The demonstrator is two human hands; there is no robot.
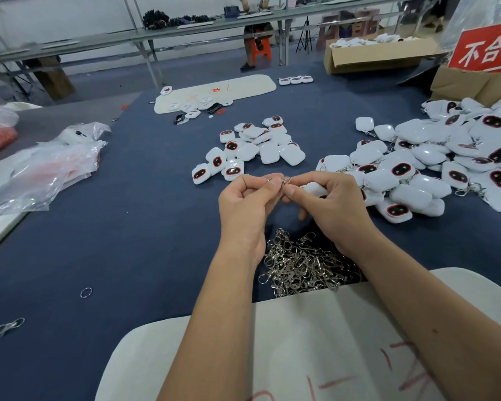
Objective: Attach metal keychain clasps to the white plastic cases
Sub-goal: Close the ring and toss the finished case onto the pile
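- Landmark: a heap of metal clasps [304,264] lies on the dark blue table [133,227], just beyond a white pad [272,342] at the near edge; red marks are drawn on the pad.
- Left hand [243,204], raised above and beyond the heap, has its fingers curled and pinches a small metal clasp [282,180] between thumb and forefinger.
- Right hand [330,206], also above the heap and touching the left hand at the fingertips, pinches the same clasp and holds a white case [314,189] tucked behind its curled fingers; only part of the case shows.
- Whether the clasp is already joined to the case cannot be told.
- Beyond the heap, past the hands, lies a small group of white cases [252,151], several showing a dark oval face ringed in red.
- To the right of the heap spreads a large pile of cases [434,166]; metal rings show among some of them.
- To the left of the heap, a loose ring [86,292] and a single clasp [8,327] lie on the table, well apart from it.
- Far left of the heap lie clear plastic bags [55,166].
- Far beyond the heap sit a second white pad [243,88] with a few parts on it, a cardboard box [376,57] and a red sign [486,47].
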